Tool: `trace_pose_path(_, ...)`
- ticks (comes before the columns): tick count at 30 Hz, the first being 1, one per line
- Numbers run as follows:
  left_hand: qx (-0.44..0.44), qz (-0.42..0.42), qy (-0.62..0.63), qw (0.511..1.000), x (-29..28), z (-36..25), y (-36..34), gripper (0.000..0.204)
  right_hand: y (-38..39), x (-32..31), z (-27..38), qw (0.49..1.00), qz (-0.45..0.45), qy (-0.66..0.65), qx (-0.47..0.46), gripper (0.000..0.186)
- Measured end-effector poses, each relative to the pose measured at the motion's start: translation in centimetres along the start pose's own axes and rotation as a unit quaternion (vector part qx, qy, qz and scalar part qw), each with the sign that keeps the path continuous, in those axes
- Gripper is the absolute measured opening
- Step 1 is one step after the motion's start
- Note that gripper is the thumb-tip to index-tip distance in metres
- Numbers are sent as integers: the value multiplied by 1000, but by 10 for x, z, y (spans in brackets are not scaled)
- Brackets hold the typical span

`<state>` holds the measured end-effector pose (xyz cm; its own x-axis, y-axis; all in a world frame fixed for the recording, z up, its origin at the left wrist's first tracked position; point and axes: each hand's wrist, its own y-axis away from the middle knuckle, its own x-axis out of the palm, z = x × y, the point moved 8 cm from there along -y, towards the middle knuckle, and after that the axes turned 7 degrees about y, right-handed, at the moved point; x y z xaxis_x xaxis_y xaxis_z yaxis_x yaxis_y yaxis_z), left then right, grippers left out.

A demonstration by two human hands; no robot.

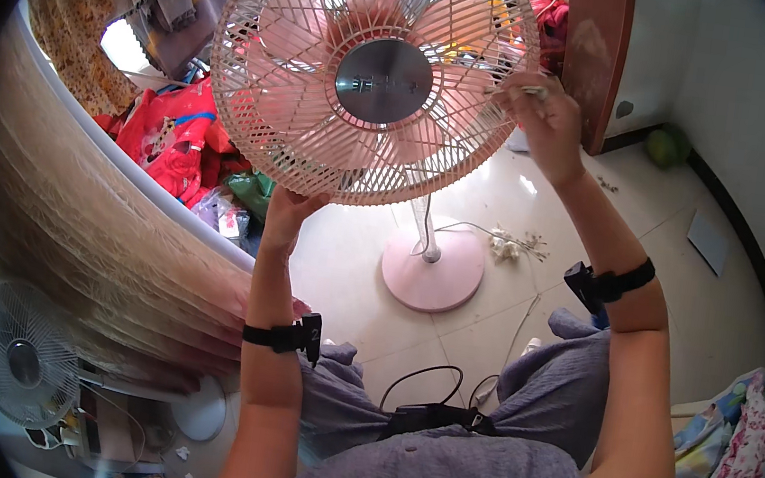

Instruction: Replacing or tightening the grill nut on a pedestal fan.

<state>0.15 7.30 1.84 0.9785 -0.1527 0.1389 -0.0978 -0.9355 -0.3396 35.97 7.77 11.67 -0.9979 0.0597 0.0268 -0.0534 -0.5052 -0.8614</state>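
A standing fan with pink blades behind a pale wire grille fills the upper middle, its round grey hub facing me. A thin pole joins it to a round pink base on the floor. My left hand grips the bottom rim of the grille, with some fingers hidden behind it. At the grille's right edge, my right hand is closed in a pinch against the wires. Something small and pale shows at its fingertips, too small to name.
Red clothing lies in a pile at the left, behind a pale curtain. A second, white fan is at the lower left. Grey fluff and a cord lie near the base. A green round object sits in the far right corner.
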Motion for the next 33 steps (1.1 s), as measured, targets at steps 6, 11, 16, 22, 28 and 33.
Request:
trace_pose_path(6, -10, 0, -9, 1000, -5, 5, -2, 46, -7, -9, -4, 977, 122, 173, -26, 7)
trace_pose_path(11, -6, 6, -7, 1000, -3, 6, -3, 44, 0, 16, 9, 908, 159, 362, -136, 10)
trace_pose_path(16, 8, 0, 11, 1000, 3, -2, -1, 44, -9, -3, 1, 987, 61, 147, -14, 8)
trace_pose_path(22, -20, 8, -27, 999, -2, 1, -2, 46, -21, -28, 5, 998, -13, 61, 7, 10)
trace_pose_path(28, 0, 14, -10, 1000, 1, 2, -2, 48, -12, -1, 4, 940, 118, 321, -10, 11)
trace_pose_path(33, 8, 12, -1, 1000, 2, -1, -2, 48, -24, -18, 18, 954, -19, 285, -89, 12)
